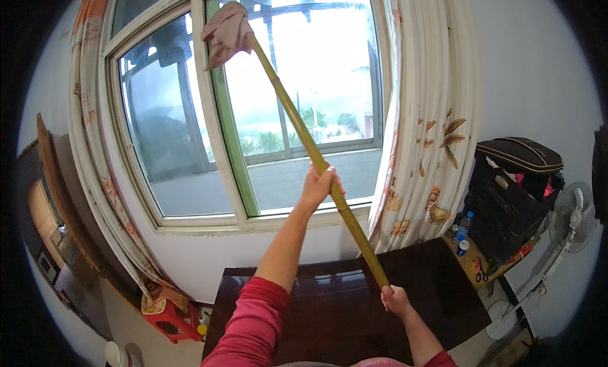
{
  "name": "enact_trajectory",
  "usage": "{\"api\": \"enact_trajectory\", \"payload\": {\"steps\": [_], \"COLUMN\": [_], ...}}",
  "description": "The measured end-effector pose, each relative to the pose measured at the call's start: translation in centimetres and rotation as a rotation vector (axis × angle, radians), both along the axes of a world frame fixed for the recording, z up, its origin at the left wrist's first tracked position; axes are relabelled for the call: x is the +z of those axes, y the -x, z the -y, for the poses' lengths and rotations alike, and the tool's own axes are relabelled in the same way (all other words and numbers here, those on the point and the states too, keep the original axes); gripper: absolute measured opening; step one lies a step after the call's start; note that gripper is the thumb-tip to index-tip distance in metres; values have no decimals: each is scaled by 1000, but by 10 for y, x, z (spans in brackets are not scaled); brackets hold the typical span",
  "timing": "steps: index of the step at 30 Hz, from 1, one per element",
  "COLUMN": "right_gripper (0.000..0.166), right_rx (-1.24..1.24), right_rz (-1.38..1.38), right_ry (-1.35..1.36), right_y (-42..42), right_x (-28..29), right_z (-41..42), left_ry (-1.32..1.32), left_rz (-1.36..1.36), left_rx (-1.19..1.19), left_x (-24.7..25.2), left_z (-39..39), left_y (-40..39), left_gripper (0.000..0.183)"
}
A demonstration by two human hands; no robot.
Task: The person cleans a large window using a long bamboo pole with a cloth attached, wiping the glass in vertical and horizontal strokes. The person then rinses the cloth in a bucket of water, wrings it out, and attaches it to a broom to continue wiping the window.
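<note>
A long bamboo pole (299,124) slants from the lower right up to the window. My left hand (320,184) is closed around it near the middle, in front of the window's lower part. Lower down, my right hand (395,300) grips the pole's bottom end above the dark table. A pinkish cloth (228,34) is wrapped over the pole's top end and lies over the upright frame and upper left part of the sliding window pane (323,96). Whether the cloth presses on the glass cannot be told.
A dark glossy table (332,314) stands below the window. Patterned curtains (432,129) hang at both sides. A red plastic stool (173,324) is at lower left. At right are a black suitcase (503,200), a water bottle (463,226), scissors (481,274) and a fan (574,217).
</note>
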State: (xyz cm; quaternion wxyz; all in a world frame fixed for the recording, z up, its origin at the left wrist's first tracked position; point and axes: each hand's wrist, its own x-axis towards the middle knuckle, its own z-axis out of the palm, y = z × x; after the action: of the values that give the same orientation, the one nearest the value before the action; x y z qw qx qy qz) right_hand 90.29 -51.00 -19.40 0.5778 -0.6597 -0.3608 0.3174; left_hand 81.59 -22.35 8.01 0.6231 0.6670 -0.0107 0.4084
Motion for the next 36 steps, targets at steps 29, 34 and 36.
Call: {"api": "enact_trajectory", "payload": {"steps": [29,34,36], "right_gripper": [42,37,37], "right_rx": [-480,-384,-383], "right_rz": [803,819,802], "right_ry": [116,-33,-78], "right_y": [34,13,-2], "right_x": [64,75,79], "right_z": [-43,-28,-7], "left_ry": [-67,33,55], "left_rz": [-14,9,11], "left_rx": [615,334,308], "left_x": [40,59,61], "left_z": [-5,-7,5], "left_y": [4,9,-7], "left_gripper": [38,26,25]}}
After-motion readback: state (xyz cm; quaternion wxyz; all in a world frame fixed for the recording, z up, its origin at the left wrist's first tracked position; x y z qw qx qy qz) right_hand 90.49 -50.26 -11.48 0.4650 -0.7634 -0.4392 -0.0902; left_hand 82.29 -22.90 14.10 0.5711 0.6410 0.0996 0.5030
